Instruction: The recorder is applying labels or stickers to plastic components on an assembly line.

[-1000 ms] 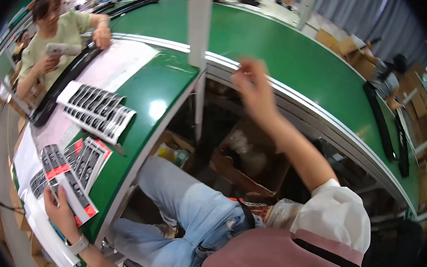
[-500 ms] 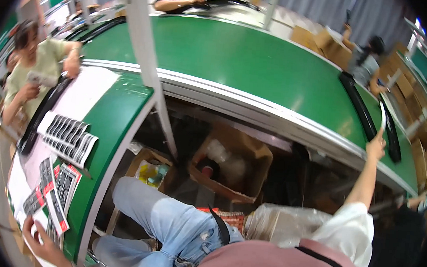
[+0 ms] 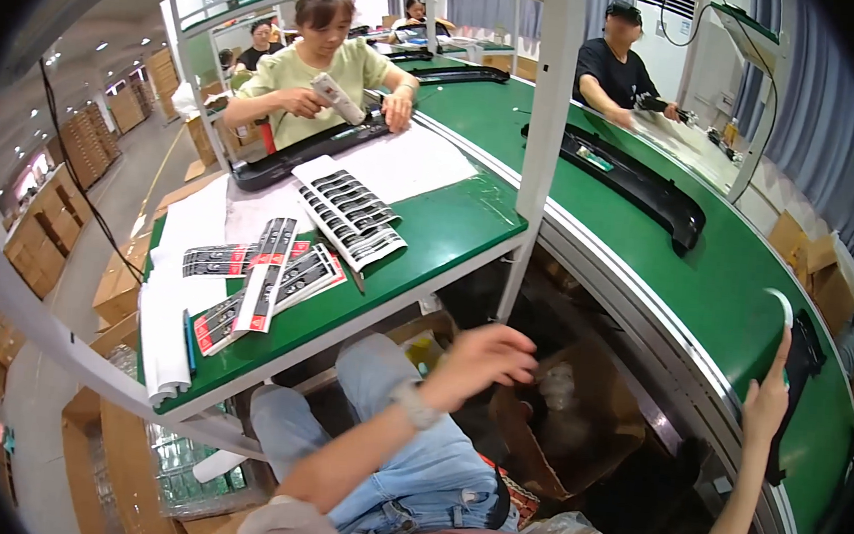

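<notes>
A thin white curved strip (image 3: 781, 306) rises from the fingertips of my right hand (image 3: 765, 402), which grips its lower end above the green conveyor belt. Beside that hand lies a long black plastic part (image 3: 807, 362), partly covered by it. My left hand (image 3: 484, 365) hangs over my lap and an open cardboard box (image 3: 575, 419); it holds nothing and its fingers are loosely apart. On the green table (image 3: 450, 231) to the left are several printed sticker sheets (image 3: 263, 289) in black, white and red, with another striped sheet (image 3: 348, 211) behind them.
A co-worker (image 3: 338, 64) across the table points a pale hand tool at a long black part (image 3: 306, 149). Another black part (image 3: 629, 183) lies on the green belt (image 3: 637, 269). A white post (image 3: 550, 106) stands between table and belt. Farther back, a person (image 3: 615, 71) works.
My view has swung left. The left hand has left the sticker sheets and come right, over my lap. My right hand still has the white strip over the belt.
</notes>
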Action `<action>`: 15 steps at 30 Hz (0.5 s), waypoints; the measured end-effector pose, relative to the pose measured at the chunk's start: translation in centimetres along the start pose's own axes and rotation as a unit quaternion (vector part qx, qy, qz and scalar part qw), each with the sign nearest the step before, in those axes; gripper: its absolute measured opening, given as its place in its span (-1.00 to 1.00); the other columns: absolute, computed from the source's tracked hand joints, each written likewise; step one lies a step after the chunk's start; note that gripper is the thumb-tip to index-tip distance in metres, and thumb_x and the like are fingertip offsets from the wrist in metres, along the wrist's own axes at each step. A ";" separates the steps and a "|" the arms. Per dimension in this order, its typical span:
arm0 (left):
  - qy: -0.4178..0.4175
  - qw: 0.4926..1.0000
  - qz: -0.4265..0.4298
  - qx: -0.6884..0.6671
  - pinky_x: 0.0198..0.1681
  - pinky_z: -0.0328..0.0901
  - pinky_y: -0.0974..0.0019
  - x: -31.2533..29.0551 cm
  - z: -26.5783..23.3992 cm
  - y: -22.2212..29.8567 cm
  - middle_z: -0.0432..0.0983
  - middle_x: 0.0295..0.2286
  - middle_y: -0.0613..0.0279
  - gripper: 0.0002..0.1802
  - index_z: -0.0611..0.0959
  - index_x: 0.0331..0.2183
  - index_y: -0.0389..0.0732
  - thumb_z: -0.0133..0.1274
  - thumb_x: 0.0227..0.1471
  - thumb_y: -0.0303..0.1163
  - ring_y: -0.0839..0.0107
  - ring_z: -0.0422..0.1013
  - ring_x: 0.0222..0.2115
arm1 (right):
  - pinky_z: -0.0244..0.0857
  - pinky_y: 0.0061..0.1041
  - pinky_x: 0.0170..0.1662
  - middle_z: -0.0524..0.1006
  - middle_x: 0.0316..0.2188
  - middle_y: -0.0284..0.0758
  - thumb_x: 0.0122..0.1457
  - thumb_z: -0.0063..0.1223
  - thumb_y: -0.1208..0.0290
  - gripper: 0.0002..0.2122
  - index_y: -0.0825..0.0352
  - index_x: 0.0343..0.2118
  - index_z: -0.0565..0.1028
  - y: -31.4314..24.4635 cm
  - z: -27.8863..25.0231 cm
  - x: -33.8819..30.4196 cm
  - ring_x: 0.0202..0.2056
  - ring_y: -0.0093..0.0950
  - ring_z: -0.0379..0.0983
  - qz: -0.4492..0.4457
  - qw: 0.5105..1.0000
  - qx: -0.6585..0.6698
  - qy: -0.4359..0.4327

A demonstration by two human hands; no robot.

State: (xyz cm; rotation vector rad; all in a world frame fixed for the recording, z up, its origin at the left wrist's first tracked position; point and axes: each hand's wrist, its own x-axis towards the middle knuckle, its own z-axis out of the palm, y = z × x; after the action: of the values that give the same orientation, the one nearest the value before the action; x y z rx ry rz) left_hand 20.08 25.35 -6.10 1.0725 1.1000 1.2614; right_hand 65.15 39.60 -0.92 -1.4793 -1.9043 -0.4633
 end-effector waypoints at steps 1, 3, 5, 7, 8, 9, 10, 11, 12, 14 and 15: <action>-0.073 0.992 -0.062 -0.076 -0.20 0.42 0.31 1.4 1.9 -0.4 0.57 -0.16 0.12 -0.61 0.51 -0.06 -0.19 0.11 0.13 -0.20 0.37 0.55 -0.23 | 0.33 -0.21 -0.33 0.50 -0.14 0.05 -0.08 0.02 0.79 -0.05 0.01 0.38 -0.09 -4.4 -0.5 -0.6 -0.37 0.00 0.48 0.002 1.000 0.027 0.006; -0.144 0.965 -0.145 -0.164 -0.13 0.41 0.23 3.8 5.2 -1.1 0.51 -0.06 0.06 -0.49 0.44 0.04 -0.16 0.06 0.17 -0.06 0.25 0.51 -0.11 | 0.35 -0.21 -0.29 0.50 -0.13 0.08 -0.08 0.03 0.79 -0.07 0.06 0.37 -0.08 -12.2 -1.4 -2.0 -0.33 0.03 0.48 -0.056 0.990 0.118 0.049; -0.183 0.946 -0.189 -0.192 -0.11 0.38 0.14 6.6 8.6 -1.6 0.43 -0.01 0.03 -0.29 0.30 0.14 -0.06 0.08 0.10 0.10 0.20 0.48 -0.05 | 0.36 -0.20 -0.24 0.51 -0.17 0.06 -0.06 0.04 0.78 -0.10 0.13 0.37 -0.06 -17.8 -2.8 -3.7 -0.29 0.04 0.48 -0.071 0.983 0.164 0.049; -0.262 0.906 -0.209 -0.258 -0.06 0.34 0.20 8.1 11.1 -1.0 0.34 0.04 0.04 -0.19 0.25 0.17 -0.07 0.10 0.05 0.16 0.29 0.41 -0.04 | 0.35 -0.18 -0.14 0.44 -0.02 0.11 -0.07 0.07 0.80 -0.07 0.12 0.37 -0.08 -19.7 -2.2 -6.4 -0.17 0.09 0.46 0.025 0.979 0.194 -0.066; -0.244 0.930 -0.131 -0.243 -0.06 0.32 0.27 9.1 12.6 -1.5 0.33 0.04 0.06 -0.22 0.26 0.16 -0.12 0.14 0.05 0.07 0.34 0.39 -0.06 | 0.34 -0.18 -0.20 0.46 -0.17 0.06 -0.05 0.08 0.77 -0.13 0.20 0.35 -0.04 -21.6 -2.1 -7.5 -0.25 0.04 0.46 0.017 0.977 0.202 -0.071; -0.223 0.946 -0.052 -0.228 -0.06 0.30 0.34 9.7 13.9 -2.5 0.32 0.03 0.09 -0.24 0.28 0.15 -0.17 0.17 0.04 -0.03 0.39 0.37 -0.09 | 0.33 -0.18 -0.27 0.47 -0.33 0.02 -0.03 0.08 0.74 -0.18 0.27 0.33 0.01 -23.3 -2.2 -8.3 -0.33 -0.01 0.46 0.007 0.975 0.210 -0.077; -0.173 0.972 0.007 -0.156 -0.14 0.32 0.30 9.4 14.4 -3.1 0.39 -0.09 0.11 -0.34 0.33 0.11 -0.19 0.12 0.05 -0.12 0.37 0.39 -0.16 | 0.32 -0.17 -0.29 0.46 -0.33 0.00 -0.04 0.11 0.73 -0.18 0.35 0.32 0.00 -24.0 -2.6 -8.9 -0.34 -0.02 0.46 -0.068 0.968 0.232 -0.068; -0.119 0.987 0.066 -0.083 -0.22 0.34 0.26 9.3 14.3 -3.6 0.46 -0.21 0.14 -0.43 0.37 0.07 -0.22 0.08 0.07 -0.21 0.34 0.42 -0.23 | 0.31 -0.17 -0.31 0.45 -0.32 -0.02 -0.05 0.13 0.72 -0.19 0.42 0.30 -0.01 -24.4 -2.9 -9.3 -0.35 -0.03 0.45 -0.146 0.954 0.254 -0.059; -0.125 0.978 -0.037 -0.163 -0.29 0.33 0.29 9.7 13.1 -3.8 0.50 -0.34 0.13 -0.50 0.44 -0.01 -0.27 0.05 -0.07 -0.49 0.30 0.43 -0.29 | 0.36 -0.22 -0.26 0.48 -0.22 -0.05 -0.09 0.21 0.66 -0.14 0.50 0.28 -0.05 -24.5 -4.2 -9.6 -0.27 -0.08 0.48 -0.120 0.954 0.227 -0.152; -0.117 0.992 -0.008 -0.038 -0.31 0.33 0.29 7.9 11.5 -2.5 0.50 -0.36 0.11 -0.45 0.45 0.00 -0.28 0.04 -0.14 -0.55 0.28 0.44 -0.34 | 0.34 -0.26 -0.13 0.46 -0.09 -0.04 -0.09 0.22 0.66 -0.09 0.44 0.31 -0.11 -23.7 -7.3 -8.8 -0.16 -0.08 0.47 -0.089 0.918 0.304 -0.238; -0.110 0.990 0.017 0.088 -0.33 0.34 0.28 6.6 10.5 -1.7 0.50 -0.37 0.10 -0.39 0.45 0.00 -0.28 0.02 -0.22 -0.60 0.26 0.44 -0.38 | 0.33 -0.29 0.00 0.45 0.03 -0.03 -0.09 0.22 0.66 -0.04 0.38 0.34 -0.17 -23.4 -8.1 -8.3 -0.05 -0.09 0.47 -0.053 0.869 0.374 -0.320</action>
State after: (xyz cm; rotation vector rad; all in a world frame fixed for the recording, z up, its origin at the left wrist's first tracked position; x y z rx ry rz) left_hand 30.71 31.91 -6.22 1.3359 1.0401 1.0574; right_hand 46.38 21.70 1.96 -1.0421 -2.2706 0.7635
